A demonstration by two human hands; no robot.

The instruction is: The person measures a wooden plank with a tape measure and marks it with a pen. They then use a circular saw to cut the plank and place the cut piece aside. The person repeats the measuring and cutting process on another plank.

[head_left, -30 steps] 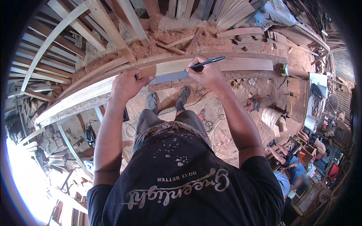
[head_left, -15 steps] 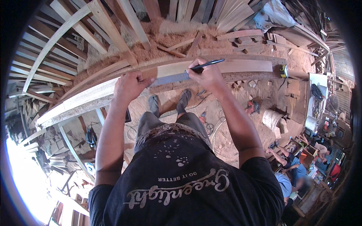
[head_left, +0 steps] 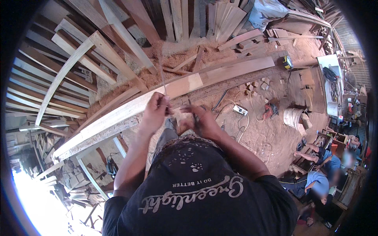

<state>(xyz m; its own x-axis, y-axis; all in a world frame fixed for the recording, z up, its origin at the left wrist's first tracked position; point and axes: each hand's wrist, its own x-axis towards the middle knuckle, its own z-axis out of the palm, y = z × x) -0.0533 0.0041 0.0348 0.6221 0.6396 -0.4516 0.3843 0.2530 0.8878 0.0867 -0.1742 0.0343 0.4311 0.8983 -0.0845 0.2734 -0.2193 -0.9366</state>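
My left hand [head_left: 155, 112] is closed on a thin metal ruler [head_left: 162, 74], which stands up almost edge-on and is faint with motion. To its right, my right hand [head_left: 201, 120] is bent in close to my body, its fingers curled around a dark pen [head_left: 189, 102], partly blurred. Both hands are on the near side of a long, gently curved wooden beam [head_left: 118, 107], whose pale left part meets a browner length at the right. A yellow and black tape measure [head_left: 287, 62] sits by the beam's right end.
Planks [head_left: 138, 43] lean in rows beyond the beam, over sawdust. On the floor at right are a power strip [head_left: 239, 109], cords, a red power tool [head_left: 270, 110] and a white bucket [head_left: 296, 118] of offcuts. People [head_left: 317, 183] sit at far lower right.
The left hand has lifted the ruler off the beam and tilted it upright. My right hand has come back from the beam toward my body with the pen. The view has shifted.
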